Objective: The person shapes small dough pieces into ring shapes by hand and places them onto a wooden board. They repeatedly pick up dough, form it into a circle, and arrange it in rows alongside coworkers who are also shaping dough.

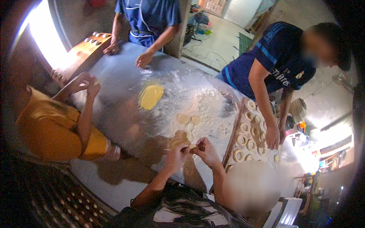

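Note:
My left hand (176, 157) and my right hand (208, 152) meet over the near edge of the metal table (118, 98). Pinched between the fingertips of both is a small piece of pale dough (192, 146), partly hidden by the fingers. Just beyond them, two flat dough rounds (183, 119) lie side by side in a bed of loose flour (209, 104). A yellow flattened mass (151, 95), like soft fat or dough, is spread on the table farther to the left.
To the right, a wooden tray (232, 142) carries several dough rings, with a co-worker in dark blue (281, 57) leaning over it. Another co-worker in blue (148, 22) stands across the table; a third in orange (61, 125) is at the left, near a wooden board (85, 55) bearing dough pieces.

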A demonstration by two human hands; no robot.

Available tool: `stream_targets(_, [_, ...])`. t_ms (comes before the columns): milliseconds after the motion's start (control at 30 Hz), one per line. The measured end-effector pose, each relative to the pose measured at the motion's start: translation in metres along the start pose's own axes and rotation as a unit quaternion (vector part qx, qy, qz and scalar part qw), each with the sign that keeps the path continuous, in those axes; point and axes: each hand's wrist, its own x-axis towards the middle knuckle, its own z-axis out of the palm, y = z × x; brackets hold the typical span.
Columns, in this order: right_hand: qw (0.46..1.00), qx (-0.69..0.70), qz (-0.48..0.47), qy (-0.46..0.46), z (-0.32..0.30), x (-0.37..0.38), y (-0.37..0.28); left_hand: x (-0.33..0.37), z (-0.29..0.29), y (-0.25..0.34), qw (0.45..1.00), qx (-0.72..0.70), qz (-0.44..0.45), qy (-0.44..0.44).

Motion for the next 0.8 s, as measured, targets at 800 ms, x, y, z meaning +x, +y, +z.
stream_targets(800, [0.935, 0.323, -0.143, -0.009, -0.04, -0.017, 0.012, 0.033, 0.054, 0.04, 0.806, -0.592, 0.028, -0.011])
